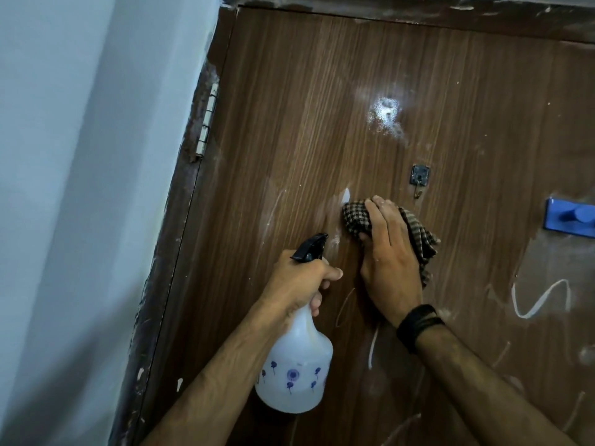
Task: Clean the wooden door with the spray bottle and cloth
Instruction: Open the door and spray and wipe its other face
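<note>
The wooden door (pixel 322 123) fills most of the view, its brown grain streaked with pale smears and white scribbles, with a wet glossy patch (pixel 384 112) high on its middle. Pressed flat against the door, just below and left of a small metal hook (pixel 419 176), is the checked cloth (pixel 355 218), bunched under the right hand (pixel 388 255); that hand's fingers (pixel 378 217) lie close together over the cloth and its thumb curls round the cloth's lower edge, so the cloth is gripped as well as pressed. A black band (pixel 418 323) sits on the right wrist. Just left of the cloth, the left hand (pixel 299 278) holds the spray bottle (pixel 296 365) by its neck, fingers wrapped tight around it; the black nozzle (pixel 310 247) points up toward the door, near a white smear (pixel 345 196) at the cloth's upper left corner. The bottle's white body, printed with small purple flowers, hangs below the fist. Right of the cloth, well apart, a blue hook plate (pixel 568 217) is fixed to the door. Far left of the cloth, a metal hinge (pixel 207 120) joins the door to its worn frame (pixel 180 220), beyond which stands a pale wall (pixel 80 188).
</note>
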{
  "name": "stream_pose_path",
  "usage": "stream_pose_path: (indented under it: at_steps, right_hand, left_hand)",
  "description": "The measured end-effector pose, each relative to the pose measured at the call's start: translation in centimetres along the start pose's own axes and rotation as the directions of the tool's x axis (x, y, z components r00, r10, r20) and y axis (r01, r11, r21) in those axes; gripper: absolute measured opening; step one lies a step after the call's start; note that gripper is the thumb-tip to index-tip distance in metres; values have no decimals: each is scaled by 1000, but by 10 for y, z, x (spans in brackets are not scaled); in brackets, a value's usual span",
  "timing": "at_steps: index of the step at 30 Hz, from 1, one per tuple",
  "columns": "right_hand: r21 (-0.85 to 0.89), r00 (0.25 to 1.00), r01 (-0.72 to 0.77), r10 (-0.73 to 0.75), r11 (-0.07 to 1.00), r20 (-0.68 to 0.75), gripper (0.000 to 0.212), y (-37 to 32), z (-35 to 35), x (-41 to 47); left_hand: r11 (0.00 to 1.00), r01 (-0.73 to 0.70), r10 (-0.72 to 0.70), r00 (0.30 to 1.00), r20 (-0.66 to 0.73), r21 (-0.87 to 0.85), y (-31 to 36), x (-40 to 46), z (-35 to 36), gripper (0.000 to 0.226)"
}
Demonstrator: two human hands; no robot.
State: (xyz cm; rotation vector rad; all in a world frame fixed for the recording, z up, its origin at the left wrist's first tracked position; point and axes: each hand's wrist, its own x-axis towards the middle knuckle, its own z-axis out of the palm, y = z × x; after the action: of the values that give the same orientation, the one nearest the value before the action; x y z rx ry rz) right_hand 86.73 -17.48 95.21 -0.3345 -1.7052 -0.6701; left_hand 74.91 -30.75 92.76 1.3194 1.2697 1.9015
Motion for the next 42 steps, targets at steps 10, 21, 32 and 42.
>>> stream_pose_path:
  at_steps: [10, 21, 32, 42]
  right_hand:
    - [-36, 988, 139, -137, 990, 68, 52, -23, 19, 41]
    - [-11, 989, 106, -104, 994, 104, 56, -34, 22, 19]
    - [-25, 990, 115, -113, 993, 83, 53, -58, 44, 42]
    - [-79, 992, 98, -91, 992, 86, 51, -76, 49, 30]
  left_hand:
    - [998, 13, -15, 1000, -27, -66, -12, 3, -37, 12]
    - [999, 24, -24, 1000, -12, -23, -18, -7, -79, 14]
    - [999, 7, -9, 998, -61, -32, -9, -1, -96, 15]
    - [998, 57, -54, 997, 58, -42, -17, -13, -98, 15]
